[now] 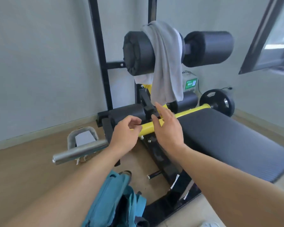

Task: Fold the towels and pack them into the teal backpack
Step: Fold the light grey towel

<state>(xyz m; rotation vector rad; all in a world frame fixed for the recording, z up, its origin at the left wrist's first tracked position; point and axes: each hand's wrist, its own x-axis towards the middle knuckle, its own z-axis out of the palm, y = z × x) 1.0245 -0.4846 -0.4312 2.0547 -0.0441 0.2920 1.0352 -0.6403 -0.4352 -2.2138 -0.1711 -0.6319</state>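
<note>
Two bare hands reaching toward one grey cloth towel draped over a black foam roller pad.

Left hand empty, fingers loosely curled; right hand empty, fingers straight and spread, just below the towel's hanging end. One teal fabric backpack open on the wooden floor between the forearms. One black padded bench at right.

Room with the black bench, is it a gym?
Probably a small gym or workout room: a padded black bench, foam roller pads on a black frame, and a weight plate on the floor by the wall.
</note>
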